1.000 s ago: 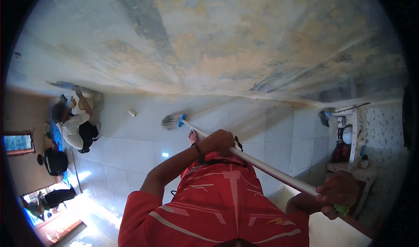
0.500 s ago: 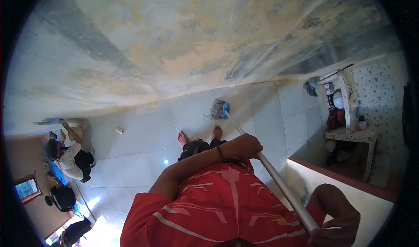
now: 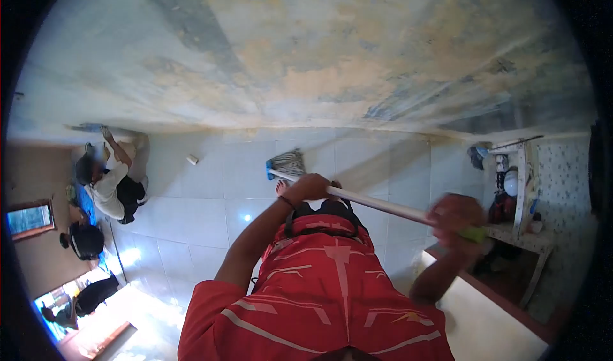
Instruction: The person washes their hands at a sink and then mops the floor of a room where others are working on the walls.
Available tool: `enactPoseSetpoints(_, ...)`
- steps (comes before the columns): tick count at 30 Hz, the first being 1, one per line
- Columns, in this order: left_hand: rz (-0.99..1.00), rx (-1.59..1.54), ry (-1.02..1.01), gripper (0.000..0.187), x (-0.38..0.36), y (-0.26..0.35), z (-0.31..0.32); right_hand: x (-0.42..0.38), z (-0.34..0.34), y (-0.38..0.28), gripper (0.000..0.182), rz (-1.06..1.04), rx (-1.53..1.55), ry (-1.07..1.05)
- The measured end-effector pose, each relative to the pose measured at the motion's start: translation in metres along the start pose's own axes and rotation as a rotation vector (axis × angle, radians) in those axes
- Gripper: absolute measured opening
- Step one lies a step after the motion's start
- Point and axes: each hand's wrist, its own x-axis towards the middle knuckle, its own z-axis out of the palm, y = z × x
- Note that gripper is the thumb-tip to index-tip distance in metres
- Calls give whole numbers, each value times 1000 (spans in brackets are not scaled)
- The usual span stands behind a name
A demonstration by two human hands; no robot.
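A mop lies slantwise across my view, its grey string head (image 3: pixel 291 162) and blue clamp (image 3: pixel 269 169) on the tiled floor beside my bare foot (image 3: pixel 281 187). My left hand (image 3: pixel 311 187) is closed around the lower part of the pale mop handle (image 3: pixel 383 205). Near the handle's upper end, my right hand (image 3: pixel 454 219) is wrapped round it, smeared by motion. Something yellow-green (image 3: pixel 474 234) shows beside that hand.
A stained wall (image 3: pixel 306 80) runs along the far side. At left, a person (image 3: pixel 112 182) crouches against it, with others behind. A small pale block (image 3: pixel 192 160) lies on the floor. To the right are a low wall (image 3: pixel 498 310) and tiled shelves (image 3: pixel 525 182).
The mop head has swung left across the floor, with its clamp now on the left side. My right hand has risen forward, and my left hand has shifted left.
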Motion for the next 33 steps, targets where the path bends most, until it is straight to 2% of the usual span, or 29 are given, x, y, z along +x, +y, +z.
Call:
enactPoseSetpoints(1, -4, -52, 46, 34, -11, -27, 4, 11, 12, 20, 8, 2, 245, -87)
enactPoseSetpoints(2, -6, -103, 94, 34, -23, -50, 5, 10, 32, 37, 8, 37, 369, -19)
enactPoseSetpoints(3, -20, -107, 155, 32, -37, -65, 5, 16, 42, 57, 15, -28, 521, -130)
enactPoseSetpoints(6, -65, -104, 207, 31, -74, -101, 5, 30, 87, 57, 11, 15, 536, -116)
enactPoseSetpoints(9, -115, -128, 206, 30, -96, -109, -4, 42, 107, 54, 8, 4, 457, -287)
enactPoseSetpoints(12, -156, -189, 246, 24, -99, -105, -2, 39, 113, 54, 8, 10, 363, -164)
enactPoseSetpoints(14, -228, -110, 243, 22, -89, -97, 6, 37, 107, 54, 8, -1, 342, -131)
enactPoseSetpoints(15, -166, -169, 356, 19, -86, -93, 13, 35, 103, 53, 7, -12, 322, -96)
enactPoseSetpoints(16, -169, -173, 354, 19, -83, -81, 10, 31, 99, 49, 7, -7, 324, -97)
enactPoseSetpoints(18, -172, -223, 301, 18, -75, -62, 0, 28, 89, 37, 13, 4, 343, 32)
enactPoseSetpoints(22, -15, -241, 268, 15, -51, -36, -6, 29, 62, 17, 12, -144, 362, 45)
enactPoseSetpoints(24, 18, -236, 190, 13, -36, -21, -10, 27, 49, 6, 11, -212, 324, -6)
enactPoseSetpoints(28, 83, -323, 258, 12, -17, 10, -14, 20, 29, -6, 7, -268, 313, -3)
enactPoseSetpoints(30, 222, -356, 290, 13, -5, 17, -14, 17, 22, -15, 4, -257, 301, 18)
enactPoseSetpoints(31, 228, -353, 282, 13, 1, 22, -15, 17, 15, -19, 4, -274, 275, -48)
enactPoseSetpoints(33, 163, -304, 130, 10, 12, 34, -20, 19, 7, -34, 5, -283, 193, -133)
